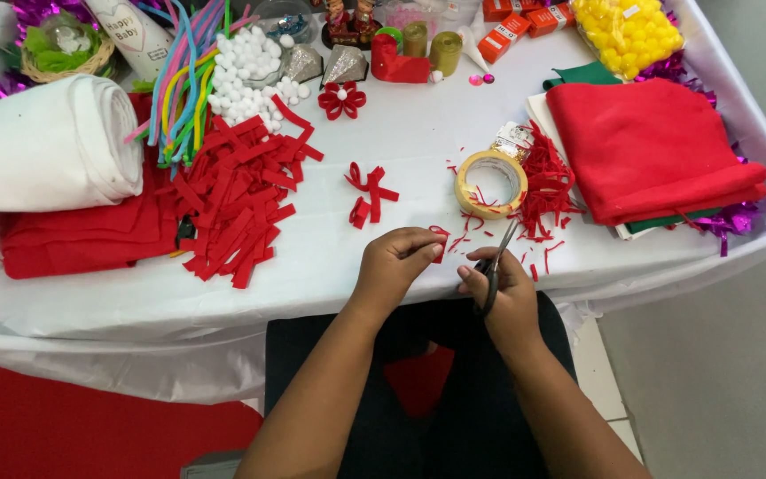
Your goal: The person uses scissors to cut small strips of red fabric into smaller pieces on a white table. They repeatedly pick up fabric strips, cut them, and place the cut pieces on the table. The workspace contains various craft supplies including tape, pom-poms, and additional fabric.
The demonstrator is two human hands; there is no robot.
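Both forearms came up from six o'clock and met at the near edge of the white-covered table (418, 133). The left hand (394, 264) was curled, thumb and fingers pinched together on a small red felt strip (440, 241) held just above the cloth. At three o'clock of it, almost touching, the right hand (505, 297) was closed around the handles of the scissors (499, 260), fingers through the loops, the blades pointing toward one o'clock with their tips apart, just beside the strip.

At twelve o'clock of the hands lay a looped red felt piece (367, 194), and at one o'clock a roll of yellowish tape (490, 184) with thin red trimmings (544, 188) scattered round it. A heap of cut red strips (241, 191) lay at ten o'clock, with white pom-poms (250, 80) beyond it.

As for packaging, small orange-red boxes (516, 22) with pale labels sat at the table's far edge, at one o'clock. Beside them, further right, was a clear bag of yellow pom-poms (627, 34). A white cylindrical container (135, 35) with printed lettering leaned at eleven o'clock, next to coloured pipe cleaners (181, 75). Folded red felt (653, 146) lay at two o'clock, a rolled white cloth (50, 146) at ten.
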